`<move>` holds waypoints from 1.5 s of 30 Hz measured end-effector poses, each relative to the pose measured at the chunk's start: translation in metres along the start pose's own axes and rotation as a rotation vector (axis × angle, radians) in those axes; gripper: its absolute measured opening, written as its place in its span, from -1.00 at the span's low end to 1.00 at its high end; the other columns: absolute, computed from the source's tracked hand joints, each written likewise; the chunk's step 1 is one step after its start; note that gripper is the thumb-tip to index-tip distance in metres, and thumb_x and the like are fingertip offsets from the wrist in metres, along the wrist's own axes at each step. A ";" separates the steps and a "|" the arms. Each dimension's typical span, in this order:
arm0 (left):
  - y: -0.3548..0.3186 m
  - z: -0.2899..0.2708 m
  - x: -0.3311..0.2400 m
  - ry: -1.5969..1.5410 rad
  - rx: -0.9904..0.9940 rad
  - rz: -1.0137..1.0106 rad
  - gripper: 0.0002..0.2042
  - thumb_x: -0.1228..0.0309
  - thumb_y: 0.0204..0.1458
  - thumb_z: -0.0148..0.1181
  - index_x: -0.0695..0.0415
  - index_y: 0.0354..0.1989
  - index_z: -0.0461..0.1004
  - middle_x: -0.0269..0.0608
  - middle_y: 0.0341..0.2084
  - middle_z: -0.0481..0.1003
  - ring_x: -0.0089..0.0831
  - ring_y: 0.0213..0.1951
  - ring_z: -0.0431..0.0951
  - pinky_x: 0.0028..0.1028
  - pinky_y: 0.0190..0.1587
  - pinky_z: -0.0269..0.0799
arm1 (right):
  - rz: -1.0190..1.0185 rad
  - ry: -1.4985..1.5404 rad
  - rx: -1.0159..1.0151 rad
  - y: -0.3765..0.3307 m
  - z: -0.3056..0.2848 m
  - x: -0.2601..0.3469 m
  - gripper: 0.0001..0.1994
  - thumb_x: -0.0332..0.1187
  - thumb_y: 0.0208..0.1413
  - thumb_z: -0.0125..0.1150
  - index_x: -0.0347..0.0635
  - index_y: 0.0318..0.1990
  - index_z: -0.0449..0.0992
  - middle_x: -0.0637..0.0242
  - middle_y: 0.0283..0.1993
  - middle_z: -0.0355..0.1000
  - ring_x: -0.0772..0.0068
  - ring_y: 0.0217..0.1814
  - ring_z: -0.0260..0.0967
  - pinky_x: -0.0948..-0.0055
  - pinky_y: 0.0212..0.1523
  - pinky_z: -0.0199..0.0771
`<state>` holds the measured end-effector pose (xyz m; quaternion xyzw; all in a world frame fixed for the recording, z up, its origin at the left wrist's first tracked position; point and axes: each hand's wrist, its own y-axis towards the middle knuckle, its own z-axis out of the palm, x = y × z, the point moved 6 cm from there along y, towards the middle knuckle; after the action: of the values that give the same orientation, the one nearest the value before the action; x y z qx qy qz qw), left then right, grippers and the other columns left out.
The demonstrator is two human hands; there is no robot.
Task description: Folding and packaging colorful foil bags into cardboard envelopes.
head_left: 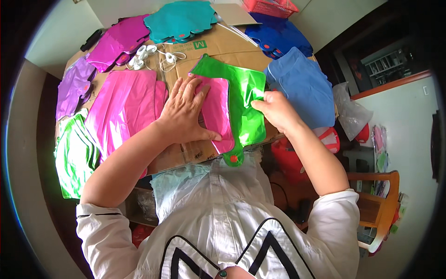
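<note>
A shiny green flat pouch [244,111] lies at the table's near edge, its tab with a red round spot hanging over the edge. On its left part rests a smaller pink flat piece [217,109]. My left hand [186,109] lies with fingers spread on the pink piece, pressing it down, thumb near its lower end. My right hand [277,110] pinches the right edge of the green pouch between thumb and fingers, and the sheet creases there.
Stacks surround the cardboard-covered table [179,156]: pink sheets [123,109], green ones [76,156], purple [74,86], magenta [118,39], teal [181,21], dark blue [278,35] and light blue [302,88]. White cords [141,56] lie behind my left hand. A red basket [272,7] stands at the back.
</note>
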<state>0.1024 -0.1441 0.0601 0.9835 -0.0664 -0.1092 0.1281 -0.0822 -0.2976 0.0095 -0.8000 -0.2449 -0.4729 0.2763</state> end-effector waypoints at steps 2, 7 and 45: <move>0.000 -0.002 0.001 0.003 -0.017 -0.022 0.21 -0.47 -0.48 0.19 0.30 0.25 0.13 0.15 0.16 0.14 0.03 0.30 0.06 -0.01 0.37 -0.18 | 0.012 0.036 0.012 0.004 0.002 0.003 -0.82 -0.40 0.04 0.20 -0.42 -0.37 0.53 0.36 -0.53 0.43 0.61 -0.52 0.27 0.42 -0.51 0.26; -0.004 -0.003 0.000 -0.025 -0.064 0.006 0.18 -0.43 -0.50 0.25 0.23 0.27 0.13 0.15 0.13 0.17 0.02 0.27 0.12 0.04 0.35 -0.10 | 0.253 0.041 0.124 -0.007 -0.001 0.016 -0.81 -0.45 0.13 0.15 -0.36 -0.14 0.52 0.30 -0.25 0.53 0.54 -0.31 0.46 0.50 -0.33 0.50; -0.002 0.003 -0.004 0.006 0.031 -0.040 0.17 -0.46 -0.55 0.25 0.11 0.26 0.16 0.18 0.16 0.14 0.06 0.33 0.02 0.05 0.35 -0.15 | -0.054 -0.194 0.140 -0.009 0.004 0.046 -0.71 -0.41 -0.13 0.33 -0.41 -0.28 0.43 0.12 -0.35 0.53 0.25 -0.32 0.53 0.24 -0.24 0.50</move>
<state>0.0980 -0.1427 0.0578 0.9868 -0.0482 -0.1079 0.1109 -0.0660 -0.2825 0.0510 -0.8137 -0.3245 -0.3825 0.2937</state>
